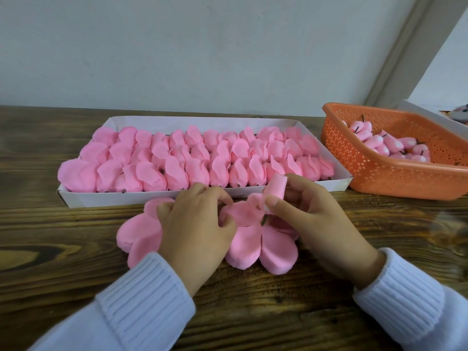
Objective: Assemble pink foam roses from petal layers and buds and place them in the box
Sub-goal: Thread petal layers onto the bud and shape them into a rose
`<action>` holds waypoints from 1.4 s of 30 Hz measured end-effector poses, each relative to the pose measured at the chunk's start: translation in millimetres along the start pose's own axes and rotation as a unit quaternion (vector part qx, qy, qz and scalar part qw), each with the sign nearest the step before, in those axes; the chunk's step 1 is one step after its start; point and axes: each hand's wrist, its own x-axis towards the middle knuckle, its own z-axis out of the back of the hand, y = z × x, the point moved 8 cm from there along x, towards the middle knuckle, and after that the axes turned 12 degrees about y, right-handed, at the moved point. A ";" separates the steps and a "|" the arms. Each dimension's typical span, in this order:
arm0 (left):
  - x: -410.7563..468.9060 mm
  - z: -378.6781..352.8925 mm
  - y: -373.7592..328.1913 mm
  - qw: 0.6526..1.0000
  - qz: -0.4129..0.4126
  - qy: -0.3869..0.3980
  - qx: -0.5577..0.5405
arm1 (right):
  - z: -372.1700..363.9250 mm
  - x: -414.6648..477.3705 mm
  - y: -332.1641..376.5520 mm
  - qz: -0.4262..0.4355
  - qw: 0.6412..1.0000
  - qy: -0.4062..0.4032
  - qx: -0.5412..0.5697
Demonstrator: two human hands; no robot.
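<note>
Pinched between the thumb and fingers of the right grip [316, 224] is a pink foam bud [276, 190]. It is held tilted just above the table [76, 249], with its short dark stem [264, 220] pointed down at the petals beneath. The left grip [197, 224] is curled palm down, and a raised petal [238, 214] is nipped between its thumb and forefinger, close beside the bud. Both wrists are covered by white ribbed sleeves [141, 300].

Two flat pink flower shapes are spread on the dark wood under the hands. The left petal layer [139, 231] is partly hidden by the left grip, and the right petal layer [268, 247] lies below the bud. Which layer the raised petal belongs to cannot be told.

Just beyond them a shallow white box [152, 200] is laid lengthwise, and it is packed with three rows of assembled roses [177, 163]. An orange perforated basket [374, 173] is set just beside the box's right end, and loose buds [395, 145] with dark stems are heaped in it. Behind the basket the corner of a white object [425, 112] is seen, too cropped to identify. The table is backed by a pale wall [202, 46].
</note>
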 end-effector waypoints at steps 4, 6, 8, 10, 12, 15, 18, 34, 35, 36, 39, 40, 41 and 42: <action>-1.2 -0.3 -1.0 1.000 -0.008 0.000 -0.011 | 0.3 -0.2 -0.3 0.001 1.000 0.000 0.003; -1.7 1.0 -1.7 0.999 -0.010 -0.005 -0.037 | 0.0 0.2 0.1 0.005 1.000 0.001 0.006; -1.9 2.1 -1.9 0.998 -0.011 -0.008 -0.061 | -0.4 0.3 -0.4 0.006 1.000 0.002 0.007; -2.0 2.5 -1.8 0.998 -0.011 -0.009 -0.068 | 0.5 0.3 -0.8 0.006 1.000 -0.002 0.010; -2.5 2.2 -1.9 0.997 -0.015 -0.006 -0.071 | 2.7 0.0 -1.2 0.010 1.000 -0.010 0.010; -3.8 3.2 -4.1 0.996 -0.034 -0.011 -0.077 | 8.7 -1.0 2.2 0.033 0.999 -0.039 0.011; -6.6 8.4 -12.8 0.987 -0.085 -0.027 -0.131 | 16.0 -3.0 7.0 0.065 0.995 -0.078 0.022; -8.1 -26.8 2.7 0.840 0.044 0.064 -0.537 | 4.1 -5.1 23.7 0.129 0.991 -0.007 0.041; -8.3 -25.9 3.2 0.840 0.047 0.057 -0.538 | 2.7 -4.7 22.0 0.120 0.992 0.000 0.042; -8.7 -25.3 3.9 0.839 0.051 0.052 -0.539 | 2.1 -4.6 20.5 0.112 0.993 0.002 0.037; -10.3 -24.5 3.2 0.835 0.059 0.055 -0.544 | 2.1 -3.6 17.6 0.097 0.995 -0.005 0.028; -10.6 -24.1 2.7 0.832 0.057 0.057 -0.549 | 2.6 -3.3 17.1 0.096 0.995 -0.010 0.026; -10.6 -23.8 2.1 0.829 0.055 0.062 -0.554 | 3.4 -3.3 16.8 0.095 0.995 -0.017 0.025; -9.9 -24.9 1.0 0.826 0.049 0.075 -0.556 | 4.0 -3.3 16.7 0.095 0.995 -0.024 0.024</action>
